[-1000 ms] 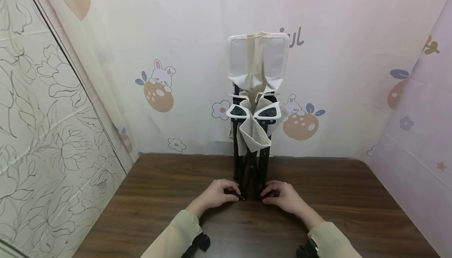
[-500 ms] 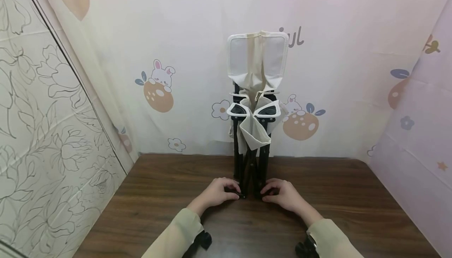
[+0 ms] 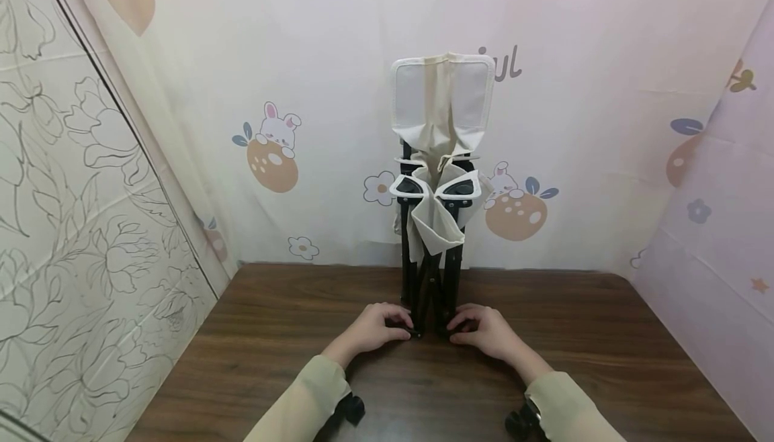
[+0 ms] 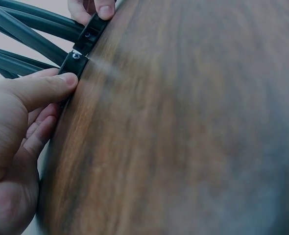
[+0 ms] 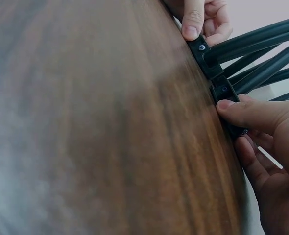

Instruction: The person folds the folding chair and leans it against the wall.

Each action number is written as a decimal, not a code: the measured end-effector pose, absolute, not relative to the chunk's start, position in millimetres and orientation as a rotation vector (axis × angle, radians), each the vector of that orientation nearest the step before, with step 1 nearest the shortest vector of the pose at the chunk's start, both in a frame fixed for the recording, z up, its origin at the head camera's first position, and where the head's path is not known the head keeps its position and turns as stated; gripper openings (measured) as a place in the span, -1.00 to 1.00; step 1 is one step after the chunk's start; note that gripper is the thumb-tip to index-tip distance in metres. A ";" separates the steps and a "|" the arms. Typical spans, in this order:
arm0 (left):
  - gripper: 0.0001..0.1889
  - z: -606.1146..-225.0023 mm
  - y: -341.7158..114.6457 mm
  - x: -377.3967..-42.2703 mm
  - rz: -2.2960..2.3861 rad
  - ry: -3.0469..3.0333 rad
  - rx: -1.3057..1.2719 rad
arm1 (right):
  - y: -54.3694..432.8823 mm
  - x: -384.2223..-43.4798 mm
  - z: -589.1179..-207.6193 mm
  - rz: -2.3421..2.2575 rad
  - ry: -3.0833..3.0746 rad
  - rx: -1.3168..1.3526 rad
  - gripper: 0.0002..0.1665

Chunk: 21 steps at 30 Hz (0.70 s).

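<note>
A folded chair (image 3: pixel 438 224) stands upright toward the back of the table, off-white fabric bunched between its black legs (image 3: pixel 406 247). At its base my left hand (image 3: pixel 376 329) pinches one black plastic foot; the left wrist view shows the thumb on top of that foot (image 4: pixel 73 63) and fingers below. My right hand (image 3: pixel 488 332) pinches the neighbouring foot, with the thumb on its edge, as the right wrist view shows for that foot (image 5: pixel 225 89). The two feet sit close together, each with a screw. The rear legs are partly hidden behind the front ones.
The brown wood-grain table (image 3: pixel 272 334) ends just behind the chair, against a curtain (image 3: pixel 338 39) printed with rabbits and fruit. A floral-line panel (image 3: pixel 91 193) borders the left side, and a pinkish cloth (image 3: pixel 713 260) hangs on the right.
Both hands keep their hold on the feet and have barely moved. The chair stays folded and upright, its feet perhaps slightly farther back.
</note>
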<state>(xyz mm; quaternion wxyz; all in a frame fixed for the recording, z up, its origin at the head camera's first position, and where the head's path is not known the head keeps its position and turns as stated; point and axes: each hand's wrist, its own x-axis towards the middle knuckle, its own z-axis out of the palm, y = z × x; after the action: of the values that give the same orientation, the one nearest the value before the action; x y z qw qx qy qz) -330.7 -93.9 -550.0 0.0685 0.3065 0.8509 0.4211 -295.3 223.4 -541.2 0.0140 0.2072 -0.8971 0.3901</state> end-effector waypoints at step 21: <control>-0.90 -550.8 -94.2 -334.3 1.266 2.572 0.945 | 223.2 -298.0 -544.8 1.267 -2.781 0.643 -0.86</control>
<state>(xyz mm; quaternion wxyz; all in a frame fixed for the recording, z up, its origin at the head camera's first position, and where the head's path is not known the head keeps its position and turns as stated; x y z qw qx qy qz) -334.3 -94.2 -550.8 0.0615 0.3124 0.8506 0.4185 -298.0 223.2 -544.8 0.0095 0.2058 -0.8904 0.4058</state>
